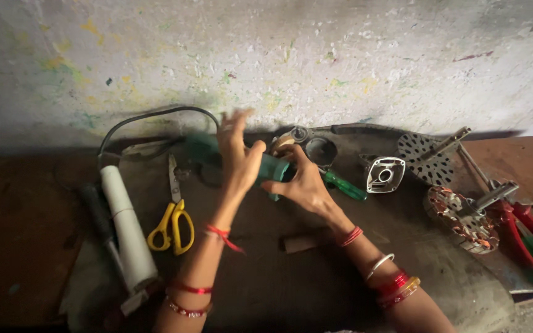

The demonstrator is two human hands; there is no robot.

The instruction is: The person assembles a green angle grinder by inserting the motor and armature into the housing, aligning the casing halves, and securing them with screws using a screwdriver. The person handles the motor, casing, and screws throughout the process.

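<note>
Paint-flecked plaster runs behind a dark bench point(26, 246) crowded with tool parts. Both hands meet at its middle over a green power tool point(272, 169) — an angle-grinder sort of body, raised a little off the bench. The right hand point(306, 185) grips it from below, fingers wrapped round the green housing, seemingly to steady it. The left hand point(239, 154) is blurred; its palm lies against the housing and its fingers are spread upward, so I cannot tell whether it truly grips. A black cord point(149, 117) loops from the tool toward the wall.

Things lie fanned within reach: yellow scissors point(173, 225) just beside the left wrist, a white tube point(128, 228) farther left, a green screwdriver point(345, 186) near the right hand. Beyond it sit a metal housing point(385, 174) and two perforated plates point(430, 157) on shafts — parts laid apart, probably so each stays findable. Red pliers point(519, 231) rest at the far right edge.
</note>
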